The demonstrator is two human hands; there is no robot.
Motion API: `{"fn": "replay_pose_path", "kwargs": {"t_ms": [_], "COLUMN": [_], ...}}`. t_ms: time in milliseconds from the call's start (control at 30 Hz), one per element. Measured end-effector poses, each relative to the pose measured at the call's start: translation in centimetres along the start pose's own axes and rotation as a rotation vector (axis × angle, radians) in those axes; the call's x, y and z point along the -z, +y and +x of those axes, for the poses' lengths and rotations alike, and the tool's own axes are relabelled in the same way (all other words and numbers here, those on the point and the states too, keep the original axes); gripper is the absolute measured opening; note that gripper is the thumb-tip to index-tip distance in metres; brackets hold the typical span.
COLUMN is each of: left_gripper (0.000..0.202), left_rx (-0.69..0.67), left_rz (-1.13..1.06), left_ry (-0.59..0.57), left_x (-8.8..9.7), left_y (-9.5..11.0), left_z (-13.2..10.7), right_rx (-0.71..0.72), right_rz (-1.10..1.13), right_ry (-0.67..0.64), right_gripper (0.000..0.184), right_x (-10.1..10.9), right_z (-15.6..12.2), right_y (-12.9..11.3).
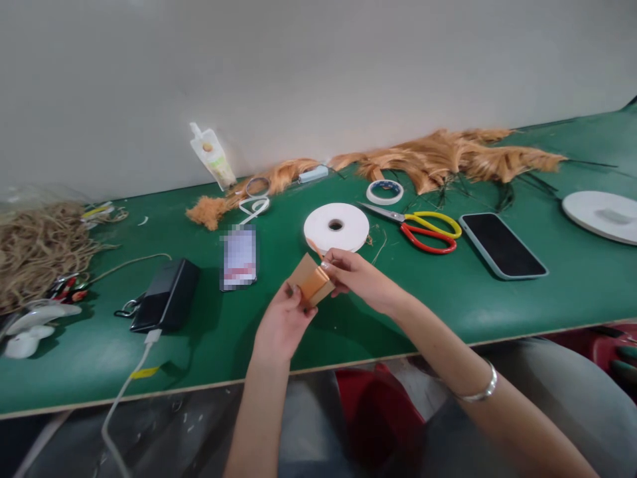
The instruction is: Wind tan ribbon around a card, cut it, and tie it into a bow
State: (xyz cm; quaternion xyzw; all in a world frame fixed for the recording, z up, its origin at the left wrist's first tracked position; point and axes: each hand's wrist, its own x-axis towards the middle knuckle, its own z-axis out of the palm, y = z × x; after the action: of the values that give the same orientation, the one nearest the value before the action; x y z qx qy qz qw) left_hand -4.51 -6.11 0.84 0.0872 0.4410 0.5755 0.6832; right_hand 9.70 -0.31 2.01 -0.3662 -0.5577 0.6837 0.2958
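Above the table's front half, my left hand (pixel 284 318) is closed on a small brown cardboard piece (pixel 301 268), its thumb lying on the card's face. Flat orange strands (pixel 312 285) are wrapped around the middle of the card. My right hand (pixel 359 277) pinches at the card's right edge, where the orange strand passes; its fingertips hide part of the grip. A loose orange end (pixel 314 248) sticks up beyond the card. Just behind the hands lies a white roll (pixel 318 226) with a dark centre hole.
Scissors (pixel 432 232) with red and yellow handles lie right of the roll, beside a phone (pixel 503 245). Orange fibre bundles (pixel 438 159) line the wall. To the left are a blurred-screen device (pixel 239 257), a black power bank (pixel 166 295) with a cable, and tangled beige cord (pixel 40 252).
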Motion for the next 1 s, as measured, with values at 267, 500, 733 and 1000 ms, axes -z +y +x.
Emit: {"fn": "replay_pose_path", "kwargs": {"t_ms": [267,500,733,1000], "left_gripper": [0.023,0.038,0.04,0.023], "left_rx": [0.05,-0.08,-0.181,-0.232], "left_rz": [-0.155,-0.074,-0.106,-0.088], "left_ry": [0.085,0.101,0.031,0.085], "left_x": [-2.3,-3.6,-2.9,-2.0], "left_y": [-1.1,-1.6,-2.2,-3.2], "left_z": [0.1,0.0,-0.6,-1.1], "right_rx": [0.092,0.203,0.212,0.137], "right_rz": [-0.039,-0.314,-0.503,-0.504], "right_ry": [-0.113,-0.082,-0.01,-0.064], "right_gripper": [0.023,0.028,0.029,0.018], "right_x": [-0.5,-0.7,-0.9,-1.2], "right_z": [0.1,0.3,0.3,0.1], "right_y": [0.4,1.1,1.4,1.1]}}
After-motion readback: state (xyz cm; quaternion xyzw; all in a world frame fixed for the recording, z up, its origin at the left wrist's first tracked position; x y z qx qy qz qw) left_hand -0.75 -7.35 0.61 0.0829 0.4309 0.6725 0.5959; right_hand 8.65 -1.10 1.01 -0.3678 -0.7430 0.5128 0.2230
